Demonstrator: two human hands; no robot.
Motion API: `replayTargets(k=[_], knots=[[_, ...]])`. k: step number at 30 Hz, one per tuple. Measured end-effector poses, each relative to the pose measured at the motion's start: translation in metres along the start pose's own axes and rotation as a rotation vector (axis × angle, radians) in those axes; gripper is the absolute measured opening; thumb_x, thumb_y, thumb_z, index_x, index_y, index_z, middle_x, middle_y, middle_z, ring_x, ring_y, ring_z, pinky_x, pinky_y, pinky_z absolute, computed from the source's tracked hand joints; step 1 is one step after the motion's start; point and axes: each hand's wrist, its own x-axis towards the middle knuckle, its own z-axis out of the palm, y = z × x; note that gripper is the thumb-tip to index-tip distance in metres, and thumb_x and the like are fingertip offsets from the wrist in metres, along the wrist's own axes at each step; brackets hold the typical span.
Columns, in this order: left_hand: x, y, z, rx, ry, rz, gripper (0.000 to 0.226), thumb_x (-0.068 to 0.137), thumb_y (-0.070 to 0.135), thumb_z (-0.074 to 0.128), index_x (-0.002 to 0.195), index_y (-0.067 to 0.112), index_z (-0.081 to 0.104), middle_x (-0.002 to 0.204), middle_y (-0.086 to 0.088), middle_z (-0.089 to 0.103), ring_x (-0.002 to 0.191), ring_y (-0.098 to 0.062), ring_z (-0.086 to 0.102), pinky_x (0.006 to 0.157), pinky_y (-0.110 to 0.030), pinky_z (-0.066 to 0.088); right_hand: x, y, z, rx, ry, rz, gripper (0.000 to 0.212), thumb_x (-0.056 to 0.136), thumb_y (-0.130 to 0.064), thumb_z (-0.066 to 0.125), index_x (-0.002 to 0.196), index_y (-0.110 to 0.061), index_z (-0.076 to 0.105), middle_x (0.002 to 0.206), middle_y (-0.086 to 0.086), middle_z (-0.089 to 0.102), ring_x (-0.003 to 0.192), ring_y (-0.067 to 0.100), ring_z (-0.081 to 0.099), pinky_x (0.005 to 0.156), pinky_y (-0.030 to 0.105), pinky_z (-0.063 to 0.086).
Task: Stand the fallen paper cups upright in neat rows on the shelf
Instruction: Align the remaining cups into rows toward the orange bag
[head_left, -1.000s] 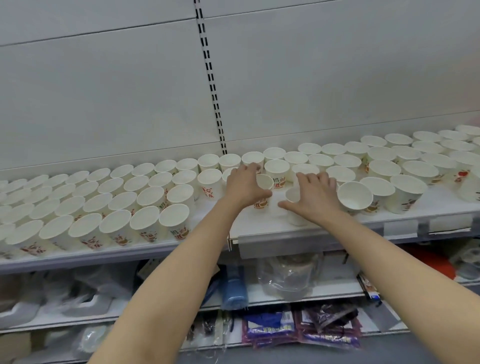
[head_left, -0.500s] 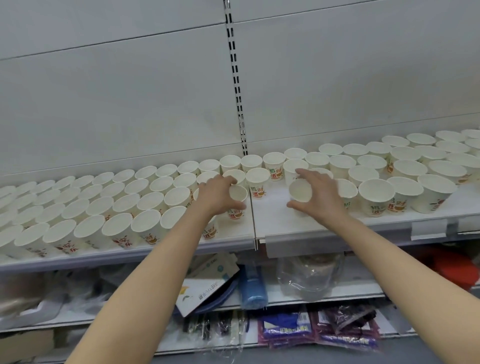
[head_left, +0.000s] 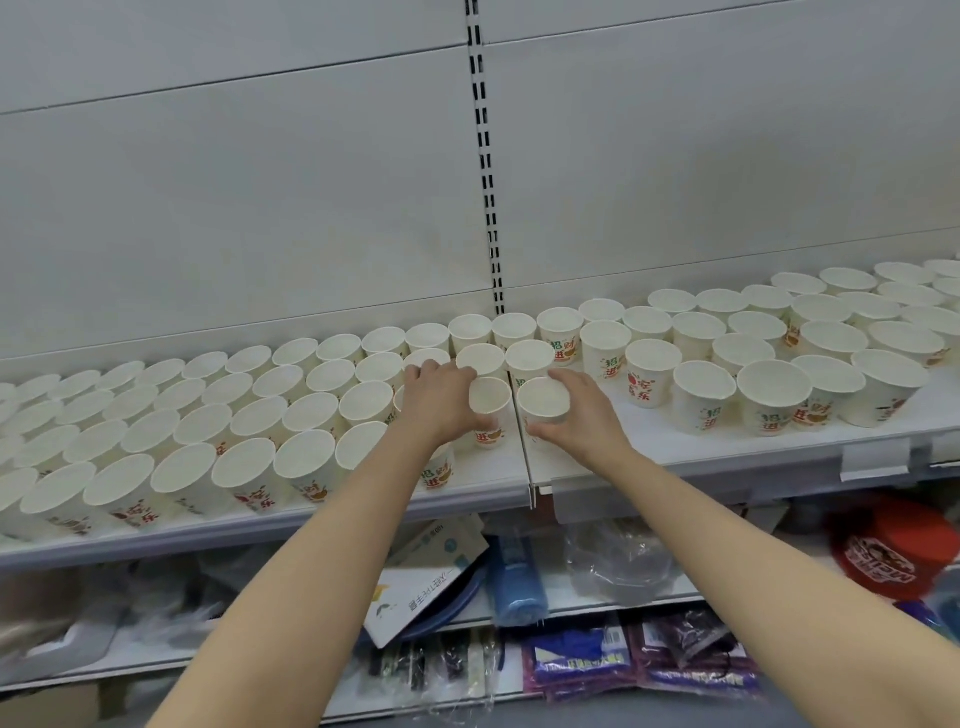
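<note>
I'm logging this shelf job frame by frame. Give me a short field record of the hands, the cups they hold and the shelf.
left hand: grips an upright paper cup
right hand: grips a second upright cup
held cups: side by side near the shelf's panel seam
shelf: rows of upright cups on both sides
fallen cups: none visible
lower shelf: packaged goods, red cap

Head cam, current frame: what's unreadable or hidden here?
- Head view: left hand covers the near side of its white paper cup, so finger placement is unclear.
- Right hand hides the wall of its white paper cup.
- Cup rows run off both frame edges, so their count is unknown.
- Lower-shelf red round object is blurred; print unreadable.
</note>
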Motion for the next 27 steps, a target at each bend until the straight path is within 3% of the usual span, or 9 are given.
replayTargets(k=[8,15,21,27], knots=[[0.004,0.002,0.008,-0.001,0.096,-0.064,0.072,0.068,0.072,0.063,0.123,0.026,0.057,0.119,0.000,0.060,0.115,-0.025,0.046,0.093,-0.041,0.029,0.004,-0.003,0.004,0.050,-0.022,0.032,0.075,0.072,-0.016,0.074,0.138,-0.020,0.040,0.134,0.003,0.037,0.126,0.015,0.039,0.096,0.015,0.026],[-0.001,0.007,0.016,-0.043,0.150,-0.108,0.078,0.067,0.070,0.063,0.129,0.025,0.052,0.126,0.000,0.058,0.119,-0.025,0.046,0.097,-0.040,0.028,0.003,0.004,-0.005,0.085,-0.064,0.030,0.081,0.070,-0.011,0.073,0.141,-0.017,0.036,0.142,0.001,0.040,0.130,0.017,0.039,0.107,0.028,0.033],[-0.010,0.020,0.022,-0.097,0.292,-0.076,0.100,0.057,0.076,0.069,0.139,0.027,0.040,0.140,0.001,0.042,0.128,-0.025,0.037,0.103,-0.040,0.025,-0.004,0.012,-0.006,0.048,0.037,0.008,0.077,0.068,-0.019,0.080,0.134,-0.018,0.040,0.127,0.002,0.047,0.109,0.013,0.052,0.098,0.030,0.045],[-0.006,0.034,0.028,-0.105,0.286,-0.052,0.096,0.060,0.075,0.069,0.138,0.027,0.043,0.142,0.003,0.042,0.128,-0.024,0.037,0.104,-0.039,0.028,-0.008,0.019,-0.011,-0.004,0.022,-0.006,0.070,0.077,-0.021,0.074,0.138,-0.016,0.040,0.129,0.003,0.054,0.114,0.015,0.052,0.100,0.033,0.044]])
